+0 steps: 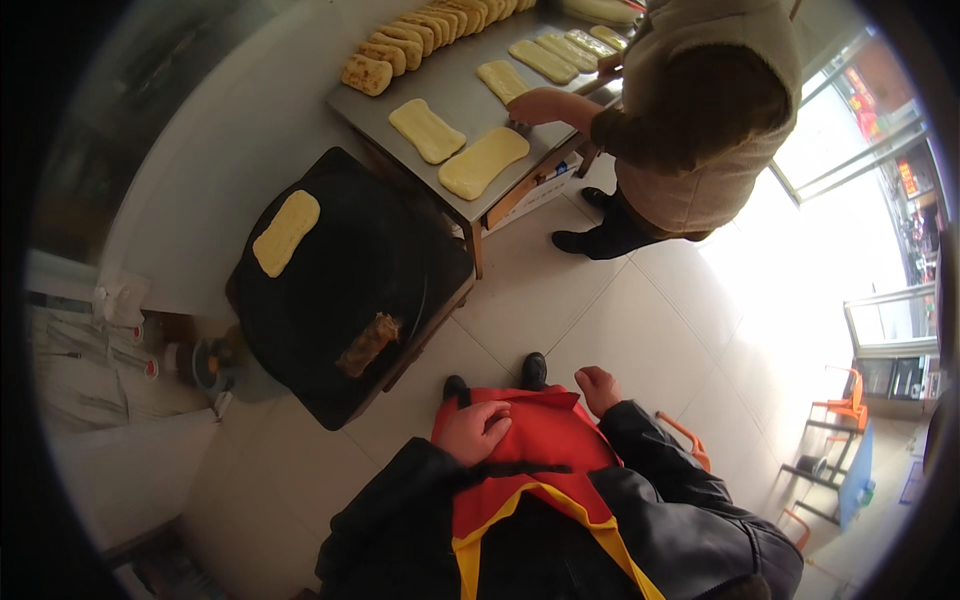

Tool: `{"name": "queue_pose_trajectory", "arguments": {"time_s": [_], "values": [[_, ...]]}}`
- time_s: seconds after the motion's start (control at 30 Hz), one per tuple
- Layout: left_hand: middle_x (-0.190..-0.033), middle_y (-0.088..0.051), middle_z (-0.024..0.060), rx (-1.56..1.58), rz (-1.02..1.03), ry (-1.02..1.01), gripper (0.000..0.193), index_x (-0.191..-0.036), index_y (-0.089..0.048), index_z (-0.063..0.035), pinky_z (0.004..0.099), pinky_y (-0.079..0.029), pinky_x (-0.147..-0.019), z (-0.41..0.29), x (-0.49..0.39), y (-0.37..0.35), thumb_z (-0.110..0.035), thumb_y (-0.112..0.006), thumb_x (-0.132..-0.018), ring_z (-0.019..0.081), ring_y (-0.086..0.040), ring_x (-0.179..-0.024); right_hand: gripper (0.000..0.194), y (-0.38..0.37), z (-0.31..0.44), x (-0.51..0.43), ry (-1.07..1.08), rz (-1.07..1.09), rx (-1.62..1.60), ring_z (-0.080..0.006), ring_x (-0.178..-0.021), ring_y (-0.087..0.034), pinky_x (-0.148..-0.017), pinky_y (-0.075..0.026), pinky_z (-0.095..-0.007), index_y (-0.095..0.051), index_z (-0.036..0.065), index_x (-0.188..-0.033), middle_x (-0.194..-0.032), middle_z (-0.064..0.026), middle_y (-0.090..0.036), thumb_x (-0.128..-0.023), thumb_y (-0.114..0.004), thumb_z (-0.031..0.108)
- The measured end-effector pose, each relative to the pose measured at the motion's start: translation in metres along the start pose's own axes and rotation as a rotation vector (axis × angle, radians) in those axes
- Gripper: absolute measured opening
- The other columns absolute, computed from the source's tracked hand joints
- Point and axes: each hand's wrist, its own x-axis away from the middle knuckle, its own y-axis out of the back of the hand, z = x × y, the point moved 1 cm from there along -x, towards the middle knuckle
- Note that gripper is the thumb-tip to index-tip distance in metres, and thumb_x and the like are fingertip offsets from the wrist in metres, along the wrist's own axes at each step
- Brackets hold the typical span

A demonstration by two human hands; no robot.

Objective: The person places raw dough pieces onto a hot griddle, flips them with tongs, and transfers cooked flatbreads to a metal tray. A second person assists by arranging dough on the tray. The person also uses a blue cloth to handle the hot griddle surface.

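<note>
My left hand rests at the front of my red apron, its fingers loosely curled and nothing seen in it. Off the apron's right side is my right hand, fingers bent inward; whether they close on anything is not visible. Ahead and to the left stands a round black griddle. One pale oblong piece of dough lies on its far left part, and a browned, crumpled item lies near its close edge. Beyond, a metal-topped table bears flat dough pieces and a row of browned flatbreads.
A co-worker stands at the table's right side, one hand at a dough piece. A box sits under the table. Orange chairs and a blue table stand far right. Tiled floor lies between.
</note>
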Motion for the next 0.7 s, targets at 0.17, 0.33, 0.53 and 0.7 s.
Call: {"name": "queue_pose_trajectory", "arguments": {"time_s": [0.17, 0.33, 0.53, 0.7], "values": [[-0.113, -0.072, 0.0152, 0.082, -0.139, 0.074, 0.033, -0.120, -0.066, -0.0013, 0.0356, -0.054, -0.090, -0.010, 0.003, -0.009, -0.022, -0.065, -0.095, 0.0289, -0.069, -0.105, 0.037, 0.038, 0.046, -0.085, 0.139, 0.077, -0.047, -0.0288, -0.094, -0.072, -0.083, -0.055, -0.0382, -0.071, 0.000, -0.112, -0.098, -0.0198, -0.074, -0.097, -0.064, 0.033], [-0.113, -0.072, 0.0156, 0.109, -0.237, 0.048, 0.034, -0.122, -0.065, -0.0014, 0.0360, -0.054, -0.090, -0.014, -0.009, 0.014, -0.021, -0.066, -0.094, 0.0298, -0.069, -0.104, 0.037, 0.049, 0.119, -0.163, 0.306, 0.026, -0.102, -0.0369, -0.095, -0.070, -0.082, -0.054, -0.0420, -0.072, 0.003, -0.108, -0.096, -0.0211, -0.073, -0.094, -0.063, 0.037], [-0.113, -0.071, 0.0158, 0.270, -0.240, 0.030, 0.033, -0.122, -0.064, 0.0008, 0.0346, -0.055, -0.091, -0.042, -0.021, 0.059, -0.018, -0.065, -0.095, 0.0284, -0.070, -0.104, 0.036, 0.057, 0.192, -0.241, 0.410, 0.006, -0.017, -0.0194, -0.079, -0.069, -0.075, -0.053, -0.0334, -0.071, -0.001, -0.109, -0.086, -0.0104, -0.072, -0.097, -0.062, 0.031], [-0.112, -0.071, 0.0097, 0.385, -0.189, -0.015, 0.026, -0.122, -0.063, 0.0022, 0.0281, -0.052, -0.092, -0.070, -0.066, 0.095, -0.010, -0.060, -0.099, 0.0140, -0.066, -0.104, 0.037, 0.073, 0.239, -0.307, 0.575, -0.120, 0.071, -0.0261, -0.083, -0.072, -0.078, -0.054, -0.0351, -0.070, -0.002, -0.111, -0.092, -0.0152, -0.074, -0.096, -0.062, 0.031]]}}
